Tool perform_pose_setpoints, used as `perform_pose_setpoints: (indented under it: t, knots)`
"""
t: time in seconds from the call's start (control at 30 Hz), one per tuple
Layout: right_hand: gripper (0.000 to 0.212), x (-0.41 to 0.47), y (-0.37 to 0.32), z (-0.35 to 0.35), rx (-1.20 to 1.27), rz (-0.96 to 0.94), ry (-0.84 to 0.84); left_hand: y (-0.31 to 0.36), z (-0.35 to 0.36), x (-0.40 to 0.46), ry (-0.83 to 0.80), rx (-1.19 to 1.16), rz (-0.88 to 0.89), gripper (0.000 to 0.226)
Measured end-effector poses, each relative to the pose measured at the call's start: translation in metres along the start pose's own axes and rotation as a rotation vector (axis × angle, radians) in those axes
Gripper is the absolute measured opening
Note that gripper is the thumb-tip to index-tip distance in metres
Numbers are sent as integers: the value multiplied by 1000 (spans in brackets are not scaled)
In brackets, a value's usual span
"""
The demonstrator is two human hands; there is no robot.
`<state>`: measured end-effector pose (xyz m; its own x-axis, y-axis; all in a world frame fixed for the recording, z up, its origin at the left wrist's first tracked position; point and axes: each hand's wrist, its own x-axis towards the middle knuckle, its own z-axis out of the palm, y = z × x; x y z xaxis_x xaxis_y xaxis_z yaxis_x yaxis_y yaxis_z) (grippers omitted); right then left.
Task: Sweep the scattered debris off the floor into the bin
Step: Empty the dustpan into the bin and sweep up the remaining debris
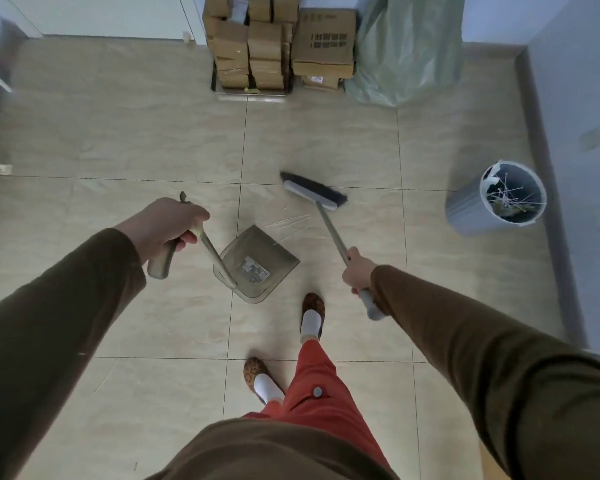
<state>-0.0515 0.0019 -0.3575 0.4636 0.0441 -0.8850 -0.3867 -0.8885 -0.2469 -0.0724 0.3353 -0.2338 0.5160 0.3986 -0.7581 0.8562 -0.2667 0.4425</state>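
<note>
My left hand (168,227) grips the handle of a smoky translucent dustpan (257,263) that rests on the tiled floor, its mouth facing away from me. My right hand (359,271) holds the grey handle of a broom (314,190), whose dark bristles sit on the floor beyond the pan. Thin pale sticks of debris (288,221) lie scattered between the broom head and the pan's lip. A grey round bin (465,211) stands at the right by the wall, holding similar sticks and scraps.
Stacked cardboard boxes (278,46) and a pale green plastic bag (406,53) stand against the far wall. A blue-grey wall (582,168) runs along the right. My feet in patterned slippers (313,306) are just behind the pan. A small white scrap (4,169) lies far left.
</note>
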Motion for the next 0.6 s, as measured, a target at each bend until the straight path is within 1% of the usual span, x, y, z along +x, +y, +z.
perform_pose_setpoints:
  t: [0.1,0.2,0.27,0.43,0.53,0.6]
  knots:
    - [52,-40,21,21,-14,-2,-109,-3,-2,2,-34,-39,8,24]
    - [52,-86,38,11,41,-19,-185,-10,-4,-2,-64,-38,13,25]
    - [50,-117,49,1,48,-39,-202,-16,-4,-7,-70,-36,13,24]
    - [47,-179,71,-6,55,-86,-152,-43,-8,-16,-48,-10,-19,24]
    - [47,-168,61,7,19,-108,-39,-61,-11,-20,-58,-24,-43,28]
    - [49,-143,49,30,7,-99,-2,-73,-12,-22,-71,-38,-59,31]
